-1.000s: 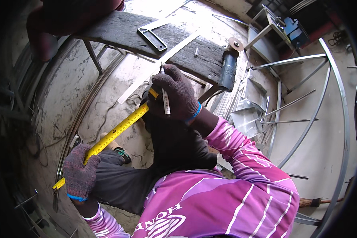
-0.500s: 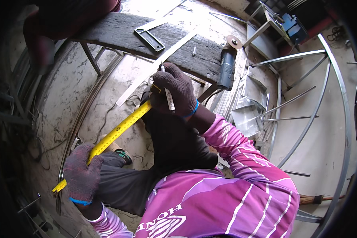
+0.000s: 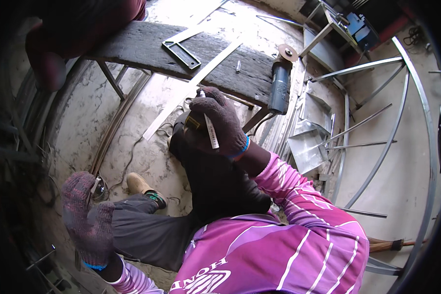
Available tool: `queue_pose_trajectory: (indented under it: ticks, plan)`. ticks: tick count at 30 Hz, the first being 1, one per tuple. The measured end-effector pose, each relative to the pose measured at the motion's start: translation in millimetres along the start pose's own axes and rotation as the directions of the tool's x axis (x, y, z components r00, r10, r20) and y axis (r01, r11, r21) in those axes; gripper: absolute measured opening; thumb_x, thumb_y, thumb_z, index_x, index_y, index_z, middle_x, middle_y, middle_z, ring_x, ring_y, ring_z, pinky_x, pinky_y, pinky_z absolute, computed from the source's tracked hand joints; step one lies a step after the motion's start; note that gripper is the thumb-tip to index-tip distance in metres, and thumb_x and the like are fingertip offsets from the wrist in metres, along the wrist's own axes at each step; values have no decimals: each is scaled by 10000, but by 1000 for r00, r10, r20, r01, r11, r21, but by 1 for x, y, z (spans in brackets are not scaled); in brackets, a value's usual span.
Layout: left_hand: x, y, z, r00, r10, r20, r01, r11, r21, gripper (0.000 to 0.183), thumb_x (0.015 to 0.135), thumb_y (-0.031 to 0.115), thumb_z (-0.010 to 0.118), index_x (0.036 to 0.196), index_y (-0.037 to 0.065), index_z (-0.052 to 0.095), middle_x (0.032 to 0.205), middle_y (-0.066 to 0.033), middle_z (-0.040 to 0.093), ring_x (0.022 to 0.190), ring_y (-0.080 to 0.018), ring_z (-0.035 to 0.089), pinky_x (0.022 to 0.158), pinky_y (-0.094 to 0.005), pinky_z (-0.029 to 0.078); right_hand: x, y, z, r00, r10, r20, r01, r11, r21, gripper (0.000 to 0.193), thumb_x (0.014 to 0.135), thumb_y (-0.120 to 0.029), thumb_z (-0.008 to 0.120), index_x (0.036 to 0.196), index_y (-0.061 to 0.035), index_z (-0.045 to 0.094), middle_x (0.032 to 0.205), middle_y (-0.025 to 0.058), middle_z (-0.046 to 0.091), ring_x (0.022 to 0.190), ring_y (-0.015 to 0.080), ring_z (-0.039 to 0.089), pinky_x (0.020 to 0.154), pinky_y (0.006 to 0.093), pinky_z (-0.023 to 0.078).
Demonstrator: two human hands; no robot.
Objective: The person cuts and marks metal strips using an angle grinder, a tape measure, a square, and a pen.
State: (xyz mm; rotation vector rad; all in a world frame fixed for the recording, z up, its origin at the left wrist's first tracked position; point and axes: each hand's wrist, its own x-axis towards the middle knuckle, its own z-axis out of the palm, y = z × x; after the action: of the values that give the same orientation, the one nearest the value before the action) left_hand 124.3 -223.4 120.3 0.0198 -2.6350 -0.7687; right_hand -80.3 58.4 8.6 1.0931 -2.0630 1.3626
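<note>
My right hand (image 3: 225, 120), in a dark knitted glove with a blue cuff, is closed around a white marker pen (image 3: 211, 131) and a dark tape measure (image 3: 195, 121) with yellow on its case. Much of the case is hidden by the glove, and no yellow blade sticks out. Beside my left thigh, my gloved left hand (image 3: 87, 220) holds nothing, its thumb apart from the fingers. A long pale metal strip (image 3: 171, 111) slants across the dark wooden bench (image 3: 127, 43) and past its near edge, just beyond my right hand.
On the bench lie a try square (image 3: 183, 55), a small pale piece (image 3: 238, 66) and an angle grinder (image 3: 279, 83) at the right end. Curved metal framework (image 3: 426, 122) stands at right, near bent sheet metal (image 3: 306, 149). Another person (image 3: 83, 29) is at the far left.
The yellow tape blade that stretched between my hands has drawn back into its case. My left hand has let go of it and opened. My right hand has moved slightly nearer.
</note>
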Motion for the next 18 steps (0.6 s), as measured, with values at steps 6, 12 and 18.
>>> queue_pose_trajectory:
  ticks: [6,12,18]
  plan:
    - [56,-18,58,987,18,159,49,911,-410,342,924,232,704,1147,-20,639,1102,-138,660,1036,-236,628,914,-361,504,17,52,-43,995,1,-105,-10,997,-82,475,688,-92,803,1111,-52,590,1025,151,574,923,319,625,806,380,531]
    - [181,-45,193,963,-86,257,210,836,-507,334,925,201,674,1171,-24,669,1086,-144,721,992,-222,684,905,-328,539,21,157,-90,852,504,-143,-473,625,-621,493,706,-292,832,1104,-57,659,1081,197,687,1029,370,671,909,452,543]
    - [270,2,301,931,-161,326,119,982,146,468,932,406,592,1340,183,650,1414,-237,536,1235,-412,596,1057,-502,479,10,203,-84,848,467,-253,-501,548,-670,450,779,-300,789,1155,-84,670,1114,185,702,1068,376,668,951,453,524]
